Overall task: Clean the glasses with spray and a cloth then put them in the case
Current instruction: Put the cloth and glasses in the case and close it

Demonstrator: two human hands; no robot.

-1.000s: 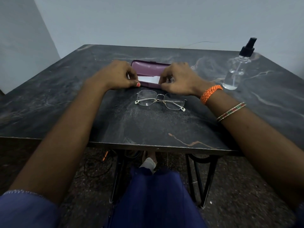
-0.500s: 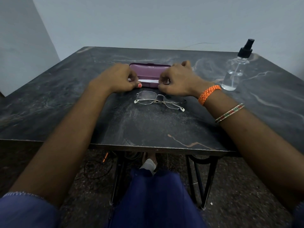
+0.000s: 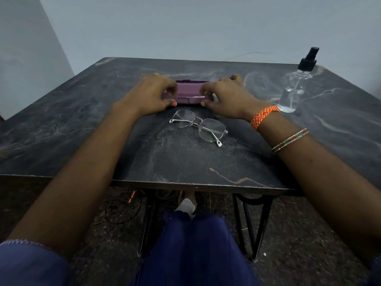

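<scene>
Folded glasses (image 3: 199, 125) lay on the dark table (image 3: 185, 162), just short of the hands. Behind them, left hand (image 3: 153, 94) and right hand (image 3: 224, 98) gripped opposite ends of the purple case (image 3: 188, 93), fingers curled over it; a white strip showed at its seam. Spray bottle (image 3: 294, 87) stood far right.

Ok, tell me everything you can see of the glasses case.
The glasses case is purple, oblong and hard-looking, lying flat on the dark table just beyond the glasses. Its lid looks nearly shut, a thin white strip showing at the seam. The left hand and right hand grip its two ends.
</scene>
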